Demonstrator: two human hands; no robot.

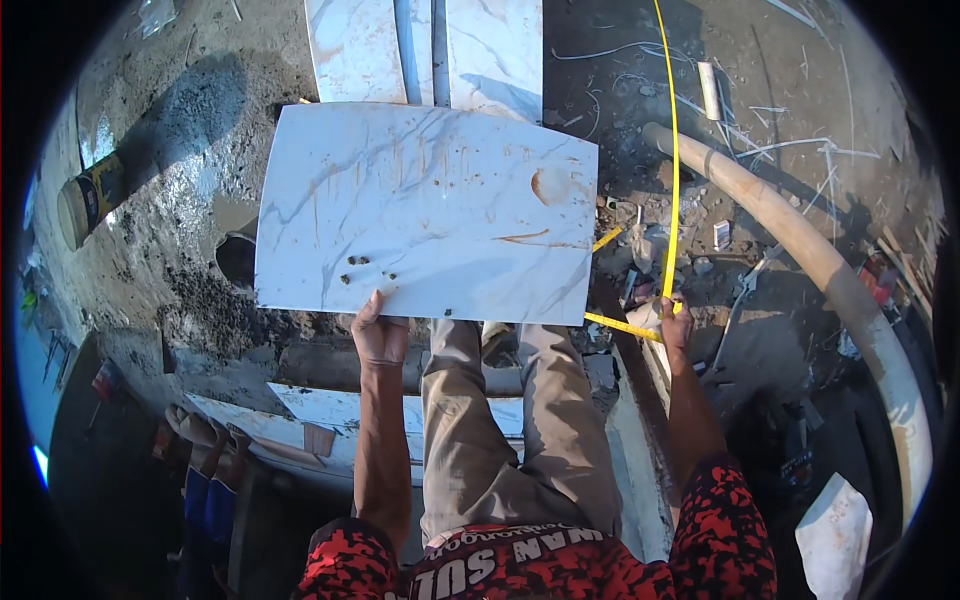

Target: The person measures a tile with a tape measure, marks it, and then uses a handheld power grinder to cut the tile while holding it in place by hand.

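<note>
A white tile with grey veins (430,215) lies before me, smeared with brown streaks and a few dark crumbs. My left hand (379,332) grips its near edge, thumb on top and the fingers hidden beneath. To the right of the tile, my right hand (677,322) is closed on a yellow measuring tape (673,215). One stretch of the tape runs up and away from the hand toward the far edge of view. Another stretch (622,325) reaches left to the tile's near right corner, and a short yellow piece shows beside the tile's right edge.
More marbled tiles (495,60) lie beyond the held one. A long pale pole (800,230) curves down the right side. A bucket (88,200) lies on wet, rough ground at left, near a dark hole (237,260). Rubble and thin strips litter the right. Another person's legs (205,500) show lower left.
</note>
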